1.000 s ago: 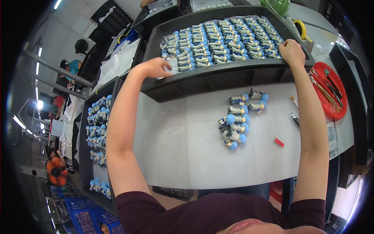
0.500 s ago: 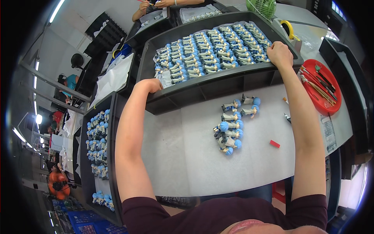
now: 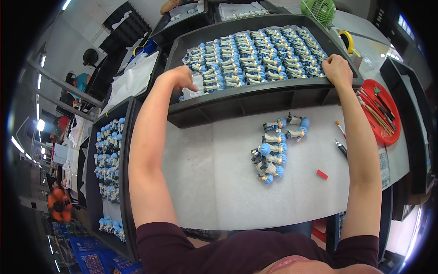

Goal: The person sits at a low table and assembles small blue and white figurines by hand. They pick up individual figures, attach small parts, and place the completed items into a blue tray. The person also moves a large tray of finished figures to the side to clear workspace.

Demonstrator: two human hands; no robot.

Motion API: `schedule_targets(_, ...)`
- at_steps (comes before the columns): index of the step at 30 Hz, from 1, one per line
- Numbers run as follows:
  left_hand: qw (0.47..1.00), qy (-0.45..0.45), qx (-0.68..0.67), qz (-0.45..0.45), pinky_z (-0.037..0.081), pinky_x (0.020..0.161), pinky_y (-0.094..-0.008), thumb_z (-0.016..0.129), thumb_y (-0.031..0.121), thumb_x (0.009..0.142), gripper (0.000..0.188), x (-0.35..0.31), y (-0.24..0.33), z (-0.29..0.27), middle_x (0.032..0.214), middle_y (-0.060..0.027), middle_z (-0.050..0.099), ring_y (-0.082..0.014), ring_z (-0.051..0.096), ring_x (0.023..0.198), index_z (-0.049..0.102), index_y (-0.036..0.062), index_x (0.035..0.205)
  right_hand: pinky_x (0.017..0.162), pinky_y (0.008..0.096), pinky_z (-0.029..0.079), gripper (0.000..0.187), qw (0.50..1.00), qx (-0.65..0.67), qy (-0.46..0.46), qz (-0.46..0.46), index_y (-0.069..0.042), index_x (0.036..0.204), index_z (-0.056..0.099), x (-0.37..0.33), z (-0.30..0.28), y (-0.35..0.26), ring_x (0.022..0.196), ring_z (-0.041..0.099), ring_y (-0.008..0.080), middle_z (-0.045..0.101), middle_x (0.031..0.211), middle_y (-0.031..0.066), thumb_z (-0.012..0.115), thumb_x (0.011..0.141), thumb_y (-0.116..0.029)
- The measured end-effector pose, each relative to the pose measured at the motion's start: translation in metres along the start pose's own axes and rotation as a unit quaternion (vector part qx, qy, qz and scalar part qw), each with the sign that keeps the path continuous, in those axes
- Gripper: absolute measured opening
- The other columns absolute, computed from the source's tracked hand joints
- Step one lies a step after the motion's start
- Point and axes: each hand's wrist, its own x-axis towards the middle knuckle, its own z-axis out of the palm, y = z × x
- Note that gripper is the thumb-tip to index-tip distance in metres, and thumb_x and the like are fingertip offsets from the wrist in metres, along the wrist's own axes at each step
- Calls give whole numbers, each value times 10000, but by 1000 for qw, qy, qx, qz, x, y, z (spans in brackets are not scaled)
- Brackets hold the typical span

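A large black tray (image 3: 255, 98) stands across the far side of the worktable, packed with rows of small blue-haired figurines (image 3: 248, 59). My left hand (image 3: 181, 77) reaches over its near-left corner. The index finger stretches down to the white liner (image 3: 195, 86) beside the end row; the other fingers are partly hidden. A bit of blue shows under that hand, too small to make out. My right hand (image 3: 337, 69) is closed around the tray's rim near the right front corner. Nearer to me, a loose cluster of similar figurines (image 3: 276, 148) lies on the white table surface (image 3: 205, 178).
On the left stands another black tray (image 3: 130, 182) of figurines. A red dish (image 3: 394, 123) of brushes and tools is at right. A red block (image 3: 322, 174), a brush (image 3: 340, 129) and a black-handled tool (image 3: 341, 148) lie on the table. A green fan (image 3: 318, 11) stands behind.
My left hand has let go of the near rim and moved up into the tray's left corner, index finger extended. The right hand still grips the rim. The view has shifted slightly.
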Motion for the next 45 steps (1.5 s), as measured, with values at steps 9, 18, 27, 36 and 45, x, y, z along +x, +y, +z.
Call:
schedule_targets(9, 988, -151, -37, 21, 531, 649, -302, 679, 74, 650, 314, 8, 1, 30, 835, -85, 670, -178, 633, 743, 683, 14, 959, 827, 403, 464, 270, 1000, -4, 4, 0, -103, 917, 673, 0, 2, -1, 933, 608, 334, 650, 952, 165, 535, 782, -291)
schedule_targets(18, 935, -62, -330, 114, 482, 674, -255, 656, 148, 706, 163, -6, -42, -6, 829, -38, 656, -110, 601, 724, 624, 50, 832, 819, 402, 466, 280, 1000, -5, 6, -11, -96, 919, 673, 1, 3, 1, 927, 610, 329, 652, 941, 163, 535, 763, -282)
schedule_targets(27, 938, 313, -107, 108, 446, 788, -364, 647, 289, 708, 406, 86, -39, -2, 946, -196, 613, -311, 588, 897, 525, 0, 965, 807, 406, 470, 262, 1000, -3, 18, -12, -89, 886, 678, 1, 5, 1, 903, 615, 336, 653, 904, 174, 547, 754, -274)
schedule_targets(36, 983, 118, 137, 39, 242, 1087, -415, 806, 185, 507, 1126, 90, -8, 5, 1479, -85, 187, -318, 117, 1366, 162, 130, 1428, 803, 389, 467, 271, 1000, -15, 17, -18, -100, 882, 688, 4, 5, 7, 884, 620, 312, 662, 891, 145, 550, 736, -282)
schedule_targets(45, 976, 134, 170, 20, 334, 1022, -396, 860, 191, 409, 1147, 109, -5, 0, 1350, -147, 344, -321, 311, 1269, 268, 95, 1387, 808, 374, 464, 281, 1000, -25, 9, -12, -101, 900, 685, 3, 7, 2, 894, 620, 295, 665, 902, 130, 552, 740, -289)
